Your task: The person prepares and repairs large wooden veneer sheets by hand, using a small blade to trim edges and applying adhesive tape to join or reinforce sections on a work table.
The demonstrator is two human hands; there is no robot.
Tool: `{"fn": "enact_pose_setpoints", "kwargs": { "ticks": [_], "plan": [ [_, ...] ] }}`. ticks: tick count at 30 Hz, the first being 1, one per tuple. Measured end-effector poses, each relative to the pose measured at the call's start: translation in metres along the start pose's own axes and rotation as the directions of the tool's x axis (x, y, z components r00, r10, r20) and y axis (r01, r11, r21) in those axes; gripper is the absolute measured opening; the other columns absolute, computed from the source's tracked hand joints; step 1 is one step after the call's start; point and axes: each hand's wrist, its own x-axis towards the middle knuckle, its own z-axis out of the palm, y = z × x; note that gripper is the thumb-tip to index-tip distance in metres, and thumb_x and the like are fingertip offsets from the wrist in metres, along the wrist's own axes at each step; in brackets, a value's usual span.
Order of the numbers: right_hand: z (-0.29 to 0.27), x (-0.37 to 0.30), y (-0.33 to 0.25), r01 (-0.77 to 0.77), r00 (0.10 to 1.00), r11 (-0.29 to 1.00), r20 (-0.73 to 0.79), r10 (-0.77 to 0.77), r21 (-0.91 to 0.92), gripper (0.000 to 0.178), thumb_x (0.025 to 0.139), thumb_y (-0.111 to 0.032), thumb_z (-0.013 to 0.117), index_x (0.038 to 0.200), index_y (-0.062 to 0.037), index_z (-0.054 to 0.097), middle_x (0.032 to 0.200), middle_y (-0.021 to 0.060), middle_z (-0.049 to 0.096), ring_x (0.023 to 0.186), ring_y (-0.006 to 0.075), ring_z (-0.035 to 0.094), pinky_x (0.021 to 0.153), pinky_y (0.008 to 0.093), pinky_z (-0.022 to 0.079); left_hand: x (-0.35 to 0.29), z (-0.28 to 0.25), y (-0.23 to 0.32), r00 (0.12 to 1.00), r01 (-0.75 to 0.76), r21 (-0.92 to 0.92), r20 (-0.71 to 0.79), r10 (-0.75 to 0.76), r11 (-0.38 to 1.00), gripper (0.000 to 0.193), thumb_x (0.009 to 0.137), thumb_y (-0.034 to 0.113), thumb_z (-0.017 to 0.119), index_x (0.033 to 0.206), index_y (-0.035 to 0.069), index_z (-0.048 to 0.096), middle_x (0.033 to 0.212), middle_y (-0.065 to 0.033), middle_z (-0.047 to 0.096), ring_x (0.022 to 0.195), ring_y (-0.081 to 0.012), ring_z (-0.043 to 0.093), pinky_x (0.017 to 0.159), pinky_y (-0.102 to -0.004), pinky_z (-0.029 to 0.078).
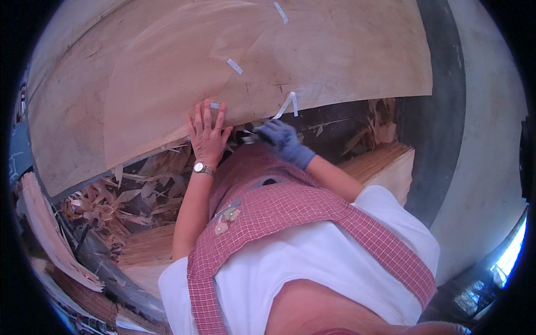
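Head view showed a pale-brown wood sheet (173,72) with white strips (235,66); left fingers (207,116) lay spread on it, gloved right fingers (270,133) clenched a blurred object (249,138).

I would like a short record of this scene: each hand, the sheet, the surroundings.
Left hand: bare, fingers spread on near edge of wood sheet
Right hand: wears grey-blue glove, apparently closed around dark object, too blurred to identify
Sheet surface: light brown, several white strips
Nearer the body: wood scraps, layered wood stack
Clothing: red checked apron, white shirt
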Motion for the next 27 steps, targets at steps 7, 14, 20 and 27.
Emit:
{"fn": "enact_pose_setpoints", "kwargs": {
  "ticks": [7,14,20,27],
  "plan": [
    [-0.071,-0.039,0.156,-0.213,0.261,-0.092,0.147,0.954,0.973,0.016,0.095,-0.030,0.062,0.095,-0.0146,0.064,0.079,-0.0011,0.061,0.056,0.0103,0.049,0.050,0.0257,0.041,0.000,-0.007,0.007,0.998,0.025,0.045,0.062,-0.028,0.999,0.071,0.082,0.040,0.069,0.147,0.029,0.042,0.156,-0.0095,0.028,0.144,-0.0315,0.024,0.116,-0.0536,0.021],
    [-0.074,-0.106,0.274,-0.008,-0.001,0.070,-0.070,0.998,0.998,0.023,0.095,-0.036,0.061,0.096,-0.0140,0.067,0.081,0.0008,0.066,0.057,0.0122,0.052,0.049,0.0272,0.040,0.001,-0.003,0.002,0.998,0.004,0.073,0.062,-0.008,0.997,0.072,0.083,0.043,0.068,0.148,0.030,0.039,0.157,-0.0098,0.027,0.146,-0.0320,0.022,0.116,-0.0545,0.020],
    [-0.167,-0.093,0.311,-0.095,-0.145,0.321,-0.332,0.932,0.942,0.019,0.095,-0.034,0.057,0.094,-0.0163,0.065,0.085,0.0031,0.064,0.059,0.0132,0.049,0.048,0.0295,0.037,0.000,-0.001,-0.012,0.995,-0.014,-0.038,0.099,0.017,0.999,0.076,0.081,0.049,0.068,0.148,0.030,0.039,0.156,-0.0103,0.027,0.145,-0.0329,0.023,0.114,-0.0572,0.020],
    [-0.172,0.145,0.149,-0.145,0.691,0.702,-0.436,0.577,0.698,0.018,0.097,-0.013,0.056,0.111,-0.0047,0.064,0.098,0.0111,0.071,0.073,0.0111,0.063,0.057,0.0218,0.046,0.043,-0.061,-0.038,0.971,0.001,-0.250,0.232,0.059,0.968,0.076,0.083,0.042,0.068,0.150,0.021,0.036,0.151,-0.0133,0.036,0.143,-0.0326,0.027,0.115,-0.0518,0.021]
  ]
}}
